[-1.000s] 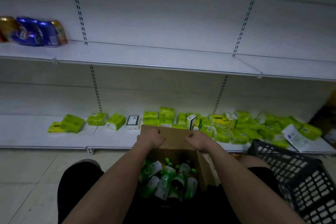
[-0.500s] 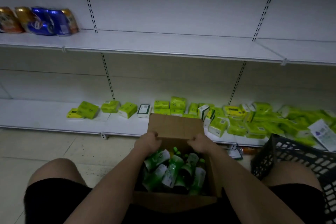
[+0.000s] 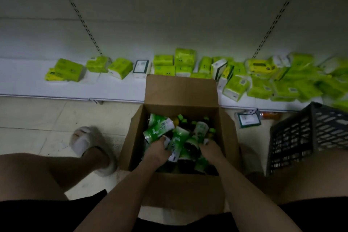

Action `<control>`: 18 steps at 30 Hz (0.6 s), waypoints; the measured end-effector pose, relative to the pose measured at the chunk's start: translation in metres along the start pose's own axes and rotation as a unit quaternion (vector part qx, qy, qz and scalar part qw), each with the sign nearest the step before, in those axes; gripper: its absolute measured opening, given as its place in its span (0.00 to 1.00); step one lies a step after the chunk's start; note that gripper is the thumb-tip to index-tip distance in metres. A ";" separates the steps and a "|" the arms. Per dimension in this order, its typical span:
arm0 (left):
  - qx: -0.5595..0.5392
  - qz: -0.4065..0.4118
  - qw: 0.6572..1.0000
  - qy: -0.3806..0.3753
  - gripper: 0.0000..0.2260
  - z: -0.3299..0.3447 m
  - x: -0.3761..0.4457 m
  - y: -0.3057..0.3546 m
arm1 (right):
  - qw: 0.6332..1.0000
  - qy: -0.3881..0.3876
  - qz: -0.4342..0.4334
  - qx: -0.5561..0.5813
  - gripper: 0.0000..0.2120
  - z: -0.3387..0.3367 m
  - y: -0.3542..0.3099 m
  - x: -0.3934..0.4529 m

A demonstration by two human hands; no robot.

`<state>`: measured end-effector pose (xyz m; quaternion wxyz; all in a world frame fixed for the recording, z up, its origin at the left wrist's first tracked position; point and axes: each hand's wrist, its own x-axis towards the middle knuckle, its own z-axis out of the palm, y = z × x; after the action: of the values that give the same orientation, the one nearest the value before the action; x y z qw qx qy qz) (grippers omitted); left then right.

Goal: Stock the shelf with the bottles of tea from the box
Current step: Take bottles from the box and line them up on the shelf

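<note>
An open cardboard box point(image 3: 180, 90) stands on the floor between my knees, in front of the low white shelf point(image 3: 116, 88). Inside lie several tea bottles point(image 3: 160, 128) with green labels and green caps, jumbled on their sides. My left hand point(image 3: 158, 149) is down in the box, its fingers curled around a green-labelled bottle point(image 3: 176, 143). My right hand point(image 3: 211, 149) is also in the box, fingers closed over a dark bottle point(image 3: 192, 147). How firm each grip is stays partly hidden among the bottles.
Many green tissue packs point(image 3: 263, 79) lie scattered along the bottom shelf. A black plastic crate point(image 3: 305, 133) stands on the floor at right. My slippered left foot point(image 3: 88, 145) rests left of the box. A small pack point(image 3: 247, 119) lies under the shelf edge.
The view has tipped down towards the floor. Both hands left the box's far rim and dropped in among the bottles, closing on them. The box now sits on the floor.
</note>
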<state>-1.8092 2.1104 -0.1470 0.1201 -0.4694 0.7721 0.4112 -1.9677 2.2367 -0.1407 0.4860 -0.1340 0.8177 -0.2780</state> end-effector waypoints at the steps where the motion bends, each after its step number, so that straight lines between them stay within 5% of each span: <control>1: -0.007 -0.006 1.000 -0.005 0.23 0.007 0.008 0.000 | 0.999 -0.003 0.019 0.028 0.10 0.003 0.005 0.010; 4: -0.013 -0.028 0.999 -0.021 0.30 0.028 0.031 -0.007 | 0.994 0.001 0.070 0.086 0.24 0.019 0.006 0.040; 11: 0.038 -0.025 0.999 0.015 0.35 0.066 0.060 -0.021 | 0.967 0.054 0.177 0.173 0.35 0.045 0.000 0.095; 18: 0.083 -0.030 0.995 0.046 0.37 0.072 0.074 -0.011 | 0.953 0.076 0.182 0.228 0.27 0.048 0.003 0.110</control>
<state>-1.8535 2.1154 -0.2409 0.1352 -0.4990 0.7938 0.3203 -1.9801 2.1700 -0.2391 0.4822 0.1533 0.7776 -0.3732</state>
